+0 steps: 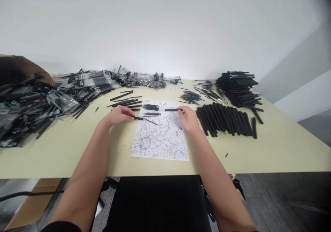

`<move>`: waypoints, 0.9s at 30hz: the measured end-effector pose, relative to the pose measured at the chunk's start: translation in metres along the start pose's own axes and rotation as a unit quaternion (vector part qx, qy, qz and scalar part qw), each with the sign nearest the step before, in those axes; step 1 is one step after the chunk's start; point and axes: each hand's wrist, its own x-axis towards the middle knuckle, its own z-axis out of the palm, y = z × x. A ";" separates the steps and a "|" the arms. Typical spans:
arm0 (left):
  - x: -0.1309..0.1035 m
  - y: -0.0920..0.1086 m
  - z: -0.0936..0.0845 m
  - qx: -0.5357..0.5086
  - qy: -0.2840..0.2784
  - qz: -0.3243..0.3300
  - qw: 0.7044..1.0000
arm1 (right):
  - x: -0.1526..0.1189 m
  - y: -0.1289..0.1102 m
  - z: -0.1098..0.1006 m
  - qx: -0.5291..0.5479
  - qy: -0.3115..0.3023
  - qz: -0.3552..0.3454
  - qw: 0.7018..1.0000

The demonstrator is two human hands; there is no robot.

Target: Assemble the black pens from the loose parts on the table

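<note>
"What's nearest us?"
"The scribbled paper (160, 139), on the tabletop (119, 163)."
"And our hands?"
"Both pinched: the left hand (120, 114) on a stick (139, 118) with a thin rod (151, 121) beyond its tip, the right hand (188, 118) on a tube (170, 110), well apart."
"Which step, do we think?"
"Handling slim pen parts; the next move probably calls for lining the pieces up end to end."
"Farther off?"
"Small sticks (150, 107) on the paper, then packets (90, 76) by the wall (165, 28)."

No txt legible: scribbled sheet (160, 139) & pkt labels (84, 76) too small/blurry.
</note>
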 end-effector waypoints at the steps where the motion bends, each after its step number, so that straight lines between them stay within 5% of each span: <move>1: 0.000 0.000 0.000 0.001 -0.001 0.000 1.000 | 0.000 0.000 -0.001 0.002 0.000 0.002 1.000; 22: 0.000 -0.003 0.001 0.028 0.027 0.012 0.999 | -0.002 -0.001 -0.001 0.016 -0.033 0.010 0.999; 27: 0.002 -0.003 0.003 0.037 0.029 0.014 0.999 | -0.003 -0.007 -0.003 0.062 -0.111 0.007 0.992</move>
